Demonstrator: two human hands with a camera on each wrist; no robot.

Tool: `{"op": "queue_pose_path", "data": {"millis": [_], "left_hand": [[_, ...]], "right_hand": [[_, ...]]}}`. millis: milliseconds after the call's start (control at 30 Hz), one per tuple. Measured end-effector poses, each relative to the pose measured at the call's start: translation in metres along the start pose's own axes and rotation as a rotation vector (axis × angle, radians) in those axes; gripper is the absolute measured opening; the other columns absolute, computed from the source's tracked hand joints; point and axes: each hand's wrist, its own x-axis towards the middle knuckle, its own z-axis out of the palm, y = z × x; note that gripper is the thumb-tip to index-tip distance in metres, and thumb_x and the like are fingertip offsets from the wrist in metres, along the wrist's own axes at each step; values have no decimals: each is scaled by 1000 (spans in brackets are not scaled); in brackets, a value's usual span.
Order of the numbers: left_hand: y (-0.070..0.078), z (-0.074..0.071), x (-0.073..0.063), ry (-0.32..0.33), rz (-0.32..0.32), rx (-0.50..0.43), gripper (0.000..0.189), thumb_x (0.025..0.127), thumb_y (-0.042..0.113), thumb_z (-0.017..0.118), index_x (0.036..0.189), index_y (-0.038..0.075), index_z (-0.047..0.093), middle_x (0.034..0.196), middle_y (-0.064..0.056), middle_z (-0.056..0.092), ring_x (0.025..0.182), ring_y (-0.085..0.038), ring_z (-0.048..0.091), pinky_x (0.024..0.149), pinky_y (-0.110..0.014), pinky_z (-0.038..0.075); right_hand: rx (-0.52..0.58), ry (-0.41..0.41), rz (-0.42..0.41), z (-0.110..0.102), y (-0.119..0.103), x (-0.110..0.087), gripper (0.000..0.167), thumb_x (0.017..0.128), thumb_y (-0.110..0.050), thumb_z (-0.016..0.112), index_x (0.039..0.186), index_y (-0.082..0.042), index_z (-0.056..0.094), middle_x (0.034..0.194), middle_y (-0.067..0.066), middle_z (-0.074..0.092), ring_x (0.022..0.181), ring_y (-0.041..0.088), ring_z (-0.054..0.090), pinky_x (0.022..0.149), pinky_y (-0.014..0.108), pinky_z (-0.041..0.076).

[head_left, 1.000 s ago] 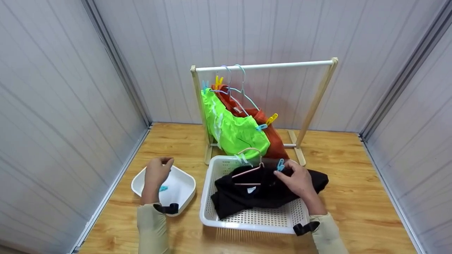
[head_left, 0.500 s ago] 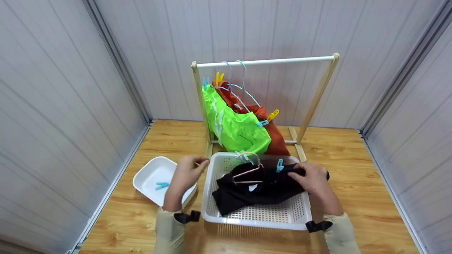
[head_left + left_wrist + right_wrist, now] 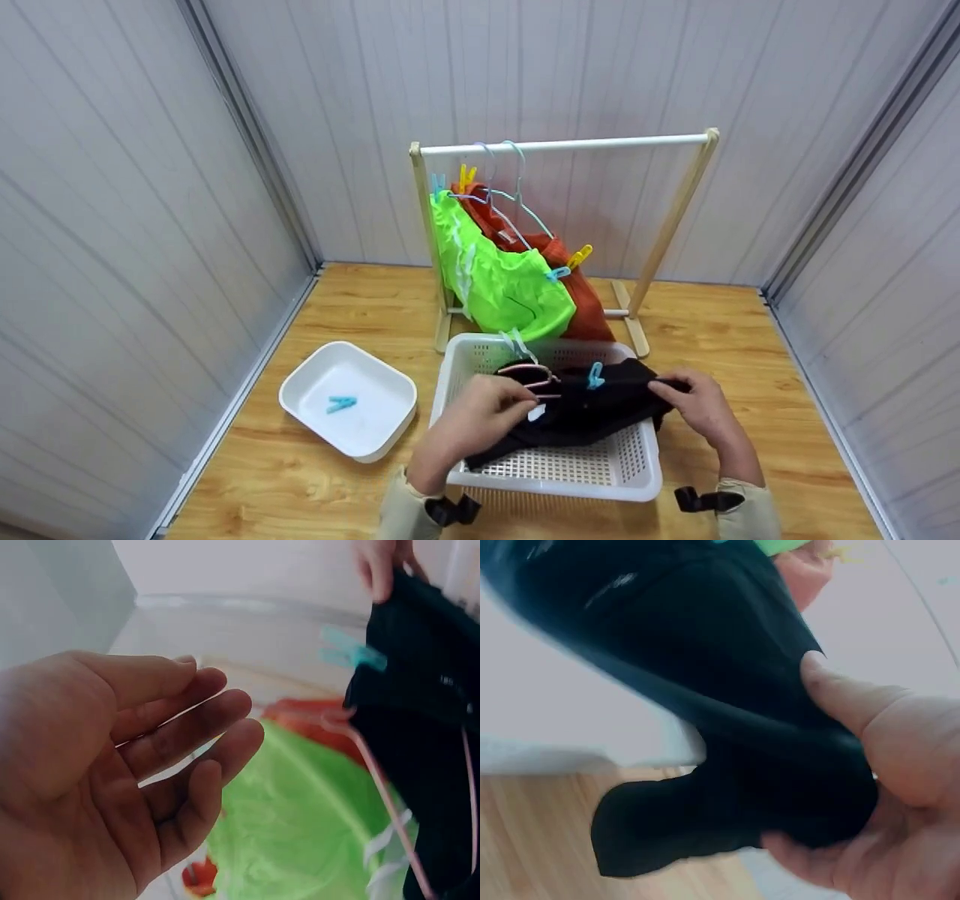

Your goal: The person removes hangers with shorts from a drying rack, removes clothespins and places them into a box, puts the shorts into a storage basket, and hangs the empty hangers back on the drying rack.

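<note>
My right hand [image 3: 701, 405] grips the edge of a black garment [image 3: 600, 416], which lies over a white perforated basket [image 3: 555, 489]. In the right wrist view, thumb and fingers curl round the black cloth [image 3: 727, 727]. My left hand [image 3: 484, 412] hovers over the basket's left side; in the left wrist view its fingers [image 3: 199, 712] are loosely bent with nothing between them. A pink hanger [image 3: 382, 799] runs into the garment, and a light blue clothespin [image 3: 595, 375] is clipped to the garment's upper edge.
Behind the basket stands a clothes rack [image 3: 600, 142] with a bright green garment [image 3: 502, 289] and a rust-red garment [image 3: 589, 300] on hangers, pinned with clothespins. On the left, a white tub [image 3: 409, 397] holds a blue clothespin [image 3: 341, 405]. Panelled walls enclose the wooden floor.
My right hand let go of the blue clothespin, moved right and took the garment's edge. My left hand moved right from the tub to above the basket. The hanger's hook tipped down.
</note>
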Motion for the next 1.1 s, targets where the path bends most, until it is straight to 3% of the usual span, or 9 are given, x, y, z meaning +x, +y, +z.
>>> {"op": "queue_pose_path", "data": {"millis": [233,367,433,500,600,667,800,933,1100], "left_hand": [[-1,19,9,-42,27,37,8,92,19,68,93,16,76,86,16,68,74,6,56,69,-14,47],[-3,26,15,-39,66,11,9,92,17,68,96,14,76,90,13,69,87,3,60,78,-15,47],[-3,29,18,-30,90,5,10,93,17,68,97,13,76,92,11,69,90,3,60,81,-15,47],[-2,30,21,-19,119,12,10,93,17,68,98,13,76,93,11,69,90,3,59,81,-15,46],[-2,32,26,13,165,33,10,93,16,67,98,14,75,96,10,68,93,4,58,86,-16,44],[-2,32,25,42,187,41,9,93,15,67,98,14,74,97,10,68,95,3,58,88,-17,43],[-2,30,22,107,182,17,10,92,11,66,99,10,74,101,6,67,93,-2,58,79,-15,46],[-1,28,21,188,141,-23,13,91,6,67,102,5,72,106,1,66,84,-4,59,67,-16,50],[0,25,19,323,134,-67,23,87,0,69,110,3,69,114,-3,64,81,-10,64,64,-20,52]], "right_hand": [[242,54,78,4,20,-3,35,90,-27,71,109,2,68,101,5,65,87,11,59,74,25,50],[488,169,63,15,20,0,13,89,-11,72,93,0,69,90,3,65,81,11,59,70,23,49],[668,228,19,20,16,1,3,88,-1,70,86,-1,68,87,3,64,78,11,59,68,21,50],[839,269,-55,25,9,2,8,87,6,68,83,-1,68,85,4,64,76,11,60,66,20,50],[1004,298,-202,27,-4,4,7,86,10,66,85,3,68,87,7,66,79,13,61,67,20,51],[1036,301,-291,27,-15,5,4,87,11,64,88,8,67,88,9,66,81,16,62,69,22,52],[960,300,-431,24,-35,5,9,89,12,61,94,19,62,90,12,69,87,20,64,76,25,51],[957,221,-568,18,-53,6,12,91,14,55,98,23,59,95,17,70,91,24,65,79,28,51],[992,142,-688,13,-75,6,13,93,13,52,97,23,60,98,21,68,94,29,63,82,31,51]]}}
